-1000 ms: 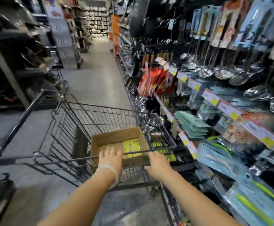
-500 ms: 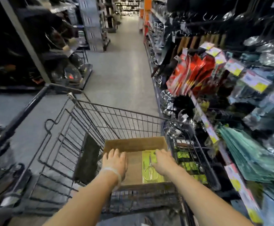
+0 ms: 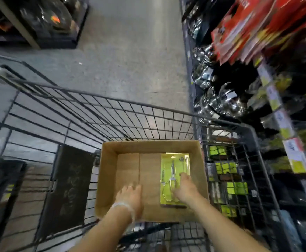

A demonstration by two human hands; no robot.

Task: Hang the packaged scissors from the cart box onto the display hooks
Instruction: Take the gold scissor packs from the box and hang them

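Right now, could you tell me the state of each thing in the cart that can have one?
cardboard box: open-topped, in the cart
scissors pack: flat on the box floor, not yet hung
right hand: resting on the pack
left hand: open, inside the box
cart: beside the shelves

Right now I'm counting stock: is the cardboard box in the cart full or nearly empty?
Nearly empty. The cardboard box shows bare floor, with one visible yellow-green scissors pack lying flat at its right side.

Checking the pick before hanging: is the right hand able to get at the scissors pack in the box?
Likely yes: the right hand already rests on the scissors pack, which lies flat in the open box with nothing over it.
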